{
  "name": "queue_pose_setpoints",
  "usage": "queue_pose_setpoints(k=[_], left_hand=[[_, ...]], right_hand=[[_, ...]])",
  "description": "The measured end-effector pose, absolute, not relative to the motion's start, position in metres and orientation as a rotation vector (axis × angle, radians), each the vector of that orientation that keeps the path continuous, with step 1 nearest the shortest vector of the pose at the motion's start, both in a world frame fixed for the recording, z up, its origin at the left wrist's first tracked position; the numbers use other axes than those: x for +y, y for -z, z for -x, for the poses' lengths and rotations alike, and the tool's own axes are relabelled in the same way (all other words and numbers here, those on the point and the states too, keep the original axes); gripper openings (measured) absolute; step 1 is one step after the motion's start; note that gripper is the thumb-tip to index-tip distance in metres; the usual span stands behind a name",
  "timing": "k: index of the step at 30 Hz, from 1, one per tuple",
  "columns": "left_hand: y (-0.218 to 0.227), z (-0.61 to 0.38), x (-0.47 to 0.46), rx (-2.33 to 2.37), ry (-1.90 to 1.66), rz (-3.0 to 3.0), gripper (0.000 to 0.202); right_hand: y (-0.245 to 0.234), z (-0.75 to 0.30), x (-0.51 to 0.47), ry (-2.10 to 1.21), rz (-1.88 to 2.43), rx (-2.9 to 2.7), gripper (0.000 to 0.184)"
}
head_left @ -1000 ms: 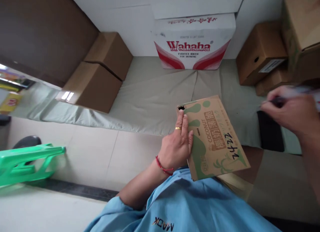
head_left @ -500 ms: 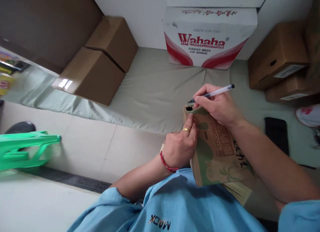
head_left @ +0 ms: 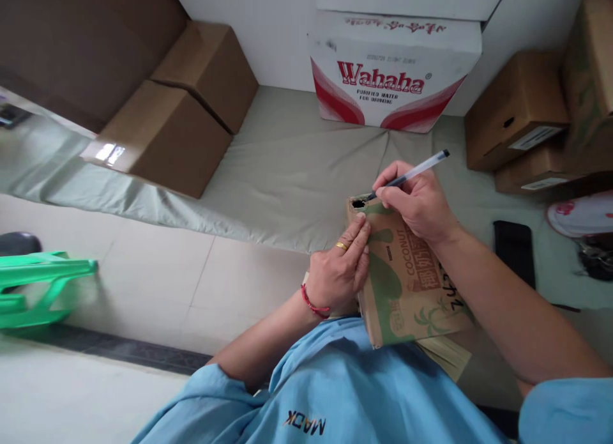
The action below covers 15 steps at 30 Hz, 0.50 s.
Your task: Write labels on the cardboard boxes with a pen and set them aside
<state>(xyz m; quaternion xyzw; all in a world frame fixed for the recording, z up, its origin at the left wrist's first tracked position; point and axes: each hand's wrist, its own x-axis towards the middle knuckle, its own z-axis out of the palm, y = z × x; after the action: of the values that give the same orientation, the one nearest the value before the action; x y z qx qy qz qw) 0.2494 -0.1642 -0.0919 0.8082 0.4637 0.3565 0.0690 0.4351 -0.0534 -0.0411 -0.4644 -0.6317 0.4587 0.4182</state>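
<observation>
Pinched a pen point(head_left: 428, 166) in the right hand point(head_left: 416, 204), with thumb and fingers closed around the barrel as for writing. Had its tip right by a ragged hole point(head_left: 358, 203) in the far left corner of a cardboard box point(head_left: 390, 281); could not make out any contact for certain. Laid the left hand point(head_left: 341, 262) palm down along the left side of the box, with two fingers straight and together just short of the hole. Could not tell about any grip beneath the edge. Kept the box close against a blue shirt point(head_left: 306, 380), slanted at the rim of a cloth-covered desk point(head_left: 287, 169). Saw a white carton point(head_left: 383, 80) at the back of the desk, two brown boxes point(head_left: 163, 131) to the left, a black phone point(head_left: 513, 251) beyond the right forearm, and a green stool point(head_left: 43, 290) on the floor.
</observation>
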Motion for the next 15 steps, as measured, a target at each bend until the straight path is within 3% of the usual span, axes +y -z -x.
queue_pose_setpoints(k=[15], left_hand=[[0.0943, -0.2487, -0.1634, 1.411, -1.123, -2.382, 0.047]], right_hand=[[0.0366, -0.4345, -0.0576, -1.157, 1.197, -1.748, 0.009]])
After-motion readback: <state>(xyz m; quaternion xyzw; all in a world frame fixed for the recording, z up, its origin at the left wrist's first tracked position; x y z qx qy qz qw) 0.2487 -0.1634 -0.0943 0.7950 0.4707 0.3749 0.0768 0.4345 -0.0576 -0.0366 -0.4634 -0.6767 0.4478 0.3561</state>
